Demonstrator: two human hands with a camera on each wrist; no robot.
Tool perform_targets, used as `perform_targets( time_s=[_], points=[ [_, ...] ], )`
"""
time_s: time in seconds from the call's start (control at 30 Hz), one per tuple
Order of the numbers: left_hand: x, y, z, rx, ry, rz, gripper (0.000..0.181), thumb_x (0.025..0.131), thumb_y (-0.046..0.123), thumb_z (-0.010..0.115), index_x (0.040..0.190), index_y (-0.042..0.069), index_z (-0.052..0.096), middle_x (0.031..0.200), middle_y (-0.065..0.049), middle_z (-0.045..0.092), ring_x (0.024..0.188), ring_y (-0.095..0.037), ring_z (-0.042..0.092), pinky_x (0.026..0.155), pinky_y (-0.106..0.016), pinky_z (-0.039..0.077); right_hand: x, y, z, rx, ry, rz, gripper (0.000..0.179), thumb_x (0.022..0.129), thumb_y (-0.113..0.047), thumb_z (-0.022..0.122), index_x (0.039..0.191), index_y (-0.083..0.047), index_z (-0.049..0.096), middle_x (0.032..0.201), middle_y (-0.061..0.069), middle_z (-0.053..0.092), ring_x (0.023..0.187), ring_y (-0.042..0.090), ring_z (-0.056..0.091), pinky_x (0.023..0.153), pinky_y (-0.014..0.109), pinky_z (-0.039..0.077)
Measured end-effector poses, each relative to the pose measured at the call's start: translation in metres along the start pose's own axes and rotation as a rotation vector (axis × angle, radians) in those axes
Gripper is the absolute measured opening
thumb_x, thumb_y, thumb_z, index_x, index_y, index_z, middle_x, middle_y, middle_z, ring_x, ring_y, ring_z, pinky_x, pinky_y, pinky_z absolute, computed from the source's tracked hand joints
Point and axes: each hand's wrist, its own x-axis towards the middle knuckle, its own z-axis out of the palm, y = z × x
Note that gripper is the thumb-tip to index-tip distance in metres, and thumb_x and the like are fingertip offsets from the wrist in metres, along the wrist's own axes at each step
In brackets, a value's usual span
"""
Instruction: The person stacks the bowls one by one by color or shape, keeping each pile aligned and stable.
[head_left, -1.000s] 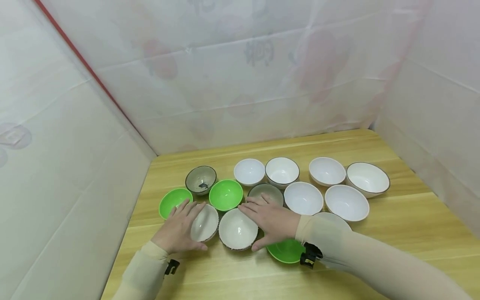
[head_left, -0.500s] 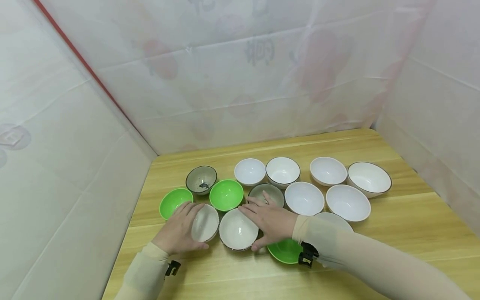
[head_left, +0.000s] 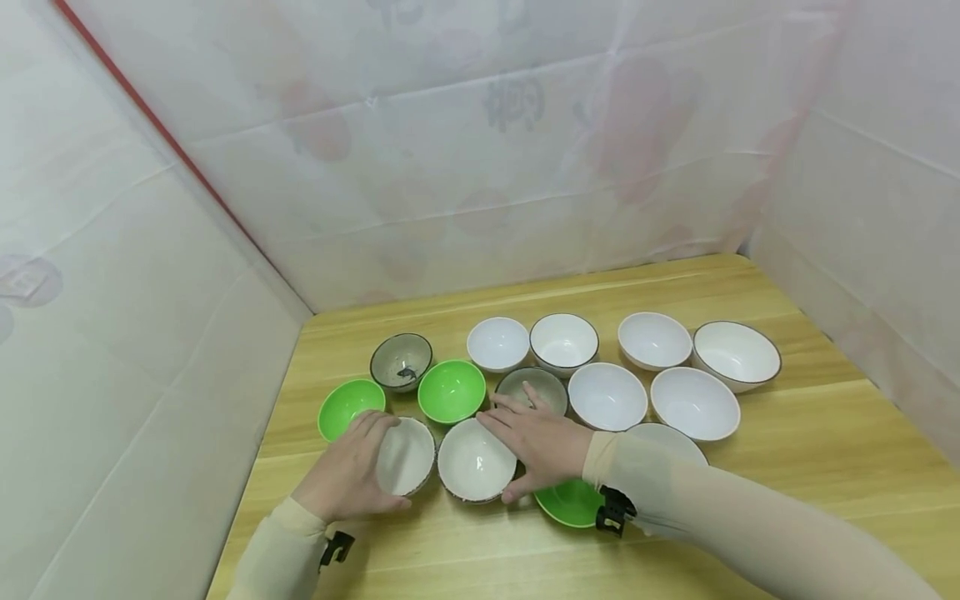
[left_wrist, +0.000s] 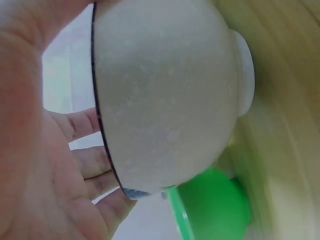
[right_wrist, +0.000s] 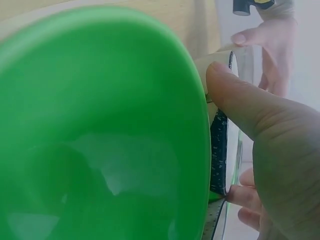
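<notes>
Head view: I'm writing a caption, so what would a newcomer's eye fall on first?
Probably the three bright green bowls: one leftmost, one between two grey bowls, one in front, partly hidden by the right hand. Next, that hand and the left hand, each spanning a white bowl near the person.

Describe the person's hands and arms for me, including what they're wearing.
The left hand and right hand are bare, without gloves. The left sleeve and right sleeve are plain, pale cream and close-fitting, reaching the wrists. A small black fitting shows at the left wrist and another at the right wrist. No cables are visible.
</notes>
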Motion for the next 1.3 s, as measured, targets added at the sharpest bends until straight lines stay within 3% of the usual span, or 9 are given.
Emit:
perform_targets(
  time_s=[0.33,0.57,0.7,1.07,1.3],
  points=[
    [0.000,0.016,-0.018,-0.010,0.095,0.092,0.104,0.042,0.057,0.089,0.122,0.001,0.052,0.121,-0.010,0.055,0.122,-0.033,0.047,0.103,-0.049,0.039,-0.001,-0.003,0.001,-0.034,-0.001,0.015,0.112,0.071,-0.079,0.059,0.150,-0.007,0.029,0.152,0.006,0.035,0.145,0.027,0.017,0.111,0.063,0.006],
    [0.006,0.032,-0.023,-0.046,0.139,0.134,0.102,0.042,0.056,0.089,0.121,0.002,0.052,0.123,-0.014,0.054,0.114,-0.029,0.052,0.093,-0.047,0.048,0.000,-0.005,-0.001,-0.051,-0.001,0.013,0.111,0.070,-0.080,0.057,0.150,-0.008,0.030,0.151,0.004,0.037,0.144,0.027,0.019,0.111,0.063,0.010],
    [0.012,0.037,-0.024,-0.059,0.149,0.146,0.102,0.042,0.054,0.089,0.121,0.003,0.051,0.125,-0.014,0.051,0.111,-0.025,0.053,0.088,-0.043,0.051,0.000,-0.004,0.000,-0.046,0.014,0.009,0.112,0.070,-0.081,0.057,0.151,-0.008,0.030,0.151,0.004,0.037,0.144,0.027,0.020,0.111,0.063,0.010],
    [0.020,0.049,-0.023,-0.098,0.125,0.197,0.102,0.046,0.055,0.089,0.124,0.004,0.047,0.131,-0.018,0.048,0.114,-0.030,0.053,0.090,-0.046,0.050,0.008,-0.008,0.004,0.000,0.038,0.000,0.113,0.069,-0.081,0.058,0.151,-0.009,0.028,0.152,0.005,0.035,0.144,0.027,0.020,0.113,0.058,0.012],
    [0.021,0.054,-0.015,-0.111,0.126,0.212,0.102,0.042,0.054,0.090,0.123,0.004,0.050,0.129,-0.016,0.050,0.111,-0.026,0.054,0.088,-0.042,0.052,0.012,-0.012,0.009,0.081,0.084,-0.011,0.111,0.069,-0.072,0.068,0.148,-0.004,0.031,0.146,0.007,0.043,0.135,0.025,0.038,0.108,0.045,0.034]
  ],
)
